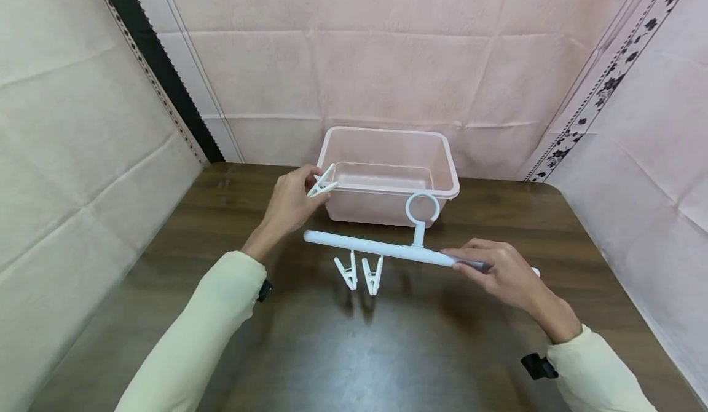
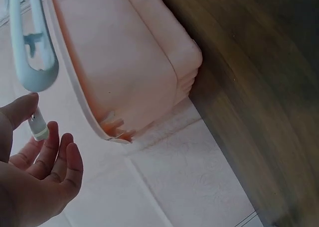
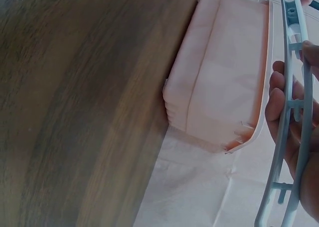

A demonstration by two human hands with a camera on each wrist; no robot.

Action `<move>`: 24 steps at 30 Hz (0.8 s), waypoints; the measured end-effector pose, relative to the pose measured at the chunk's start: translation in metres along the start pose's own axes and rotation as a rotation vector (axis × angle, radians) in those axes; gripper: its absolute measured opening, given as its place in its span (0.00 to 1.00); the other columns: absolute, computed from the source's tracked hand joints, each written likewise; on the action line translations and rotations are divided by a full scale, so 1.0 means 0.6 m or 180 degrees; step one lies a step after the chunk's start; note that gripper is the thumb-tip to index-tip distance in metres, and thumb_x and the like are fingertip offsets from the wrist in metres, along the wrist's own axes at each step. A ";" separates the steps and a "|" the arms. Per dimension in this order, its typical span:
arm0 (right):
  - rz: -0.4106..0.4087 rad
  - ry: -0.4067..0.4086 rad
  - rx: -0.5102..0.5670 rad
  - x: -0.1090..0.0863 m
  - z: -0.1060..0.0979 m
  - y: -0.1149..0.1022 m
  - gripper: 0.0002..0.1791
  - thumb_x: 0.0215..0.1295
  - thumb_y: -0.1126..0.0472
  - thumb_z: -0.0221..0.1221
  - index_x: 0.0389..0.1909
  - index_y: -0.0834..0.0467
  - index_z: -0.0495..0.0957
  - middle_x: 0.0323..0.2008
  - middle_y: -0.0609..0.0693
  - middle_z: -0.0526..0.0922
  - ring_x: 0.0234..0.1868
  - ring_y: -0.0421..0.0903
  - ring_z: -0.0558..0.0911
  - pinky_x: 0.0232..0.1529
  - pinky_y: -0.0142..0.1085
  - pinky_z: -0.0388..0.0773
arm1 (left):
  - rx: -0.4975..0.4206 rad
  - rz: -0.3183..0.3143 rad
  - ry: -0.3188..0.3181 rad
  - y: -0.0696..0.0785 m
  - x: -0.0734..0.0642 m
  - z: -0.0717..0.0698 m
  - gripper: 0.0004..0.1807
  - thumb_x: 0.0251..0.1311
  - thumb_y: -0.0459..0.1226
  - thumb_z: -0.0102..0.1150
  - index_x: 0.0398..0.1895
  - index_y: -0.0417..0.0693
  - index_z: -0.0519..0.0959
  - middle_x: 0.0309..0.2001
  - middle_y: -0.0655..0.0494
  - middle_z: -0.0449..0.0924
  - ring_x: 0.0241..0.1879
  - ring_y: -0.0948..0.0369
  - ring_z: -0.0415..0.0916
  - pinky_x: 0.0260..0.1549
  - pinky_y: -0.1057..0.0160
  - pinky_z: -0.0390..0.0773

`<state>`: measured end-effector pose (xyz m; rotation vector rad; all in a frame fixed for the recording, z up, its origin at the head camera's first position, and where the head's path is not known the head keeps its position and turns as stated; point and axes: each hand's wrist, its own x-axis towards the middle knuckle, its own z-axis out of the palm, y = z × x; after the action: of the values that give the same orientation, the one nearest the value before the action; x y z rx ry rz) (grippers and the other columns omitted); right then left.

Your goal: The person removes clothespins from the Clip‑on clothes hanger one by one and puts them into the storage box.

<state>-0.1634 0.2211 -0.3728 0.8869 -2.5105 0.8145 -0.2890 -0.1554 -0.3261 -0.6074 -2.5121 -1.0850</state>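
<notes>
My left hand (image 1: pixel 293 198) pinches a white clothespin (image 1: pixel 322 184) between thumb and fingers, by the near left corner of a pale pink bin (image 1: pixel 381 209). In the left wrist view this clothespin (image 2: pixel 38 126) sits close to the rounded end of a light blue plastic hanger (image 2: pixel 40 80). The hanger bar (image 1: pixel 381 249) is held in the air, tilted slightly, by my right hand (image 1: pixel 506 273), which grips it near its right end. An open ring hook (image 1: pixel 409 211) rises from the bar's middle. Two white clothespins (image 1: pixel 346 273) hang below its left half. Crossbars inside the hanger frame (image 3: pixel 295 104) show in the right wrist view.
The bin stands at the back of a dark wooden table (image 1: pixel 354 356), against a pale cloth backdrop (image 1: pixel 387 74). More cloth walls rise at left (image 1: pixel 83 154) and right (image 1: pixel 652 154). Part of the bin's inside is visible from above.
</notes>
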 end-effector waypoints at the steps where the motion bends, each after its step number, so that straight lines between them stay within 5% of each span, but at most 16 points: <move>1: -0.0010 0.0002 0.0006 0.000 0.001 -0.001 0.20 0.57 0.70 0.70 0.50 0.52 0.87 0.37 0.39 0.84 0.26 0.35 0.75 0.25 0.26 0.69 | 0.0031 -0.0007 -0.0004 -0.001 0.005 0.002 0.18 0.55 0.32 0.72 0.48 0.35 0.80 0.36 0.45 0.82 0.34 0.52 0.77 0.35 0.55 0.74; 9: -0.0120 0.0032 0.0001 0.000 -0.001 -0.003 0.19 0.57 0.70 0.70 0.50 0.53 0.87 0.37 0.39 0.84 0.26 0.34 0.76 0.26 0.25 0.69 | 0.0113 -0.0031 -0.0115 -0.004 0.046 0.025 0.14 0.56 0.33 0.71 0.43 0.36 0.80 0.37 0.44 0.82 0.36 0.51 0.77 0.37 0.54 0.75; 19: -0.0261 0.0069 -0.0011 -0.007 0.002 -0.005 0.21 0.55 0.70 0.71 0.50 0.52 0.87 0.37 0.39 0.85 0.29 0.33 0.79 0.29 0.25 0.70 | 0.0636 -0.0241 -0.0321 -0.018 0.070 0.049 0.18 0.59 0.42 0.69 0.46 0.39 0.82 0.46 0.42 0.78 0.49 0.47 0.67 0.51 0.51 0.65; 24: -0.0274 0.0088 -0.0044 -0.007 -0.002 -0.003 0.22 0.54 0.70 0.72 0.50 0.52 0.87 0.37 0.38 0.84 0.27 0.32 0.76 0.28 0.25 0.69 | 0.0549 -0.0331 -0.0260 -0.017 0.080 0.054 0.15 0.58 0.43 0.69 0.40 0.41 0.83 0.50 0.41 0.76 0.51 0.46 0.65 0.54 0.51 0.62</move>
<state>-0.1592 0.2227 -0.3730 0.9654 -2.4331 0.7755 -0.3396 -0.1257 -0.3315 -0.4869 -2.6992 -0.8811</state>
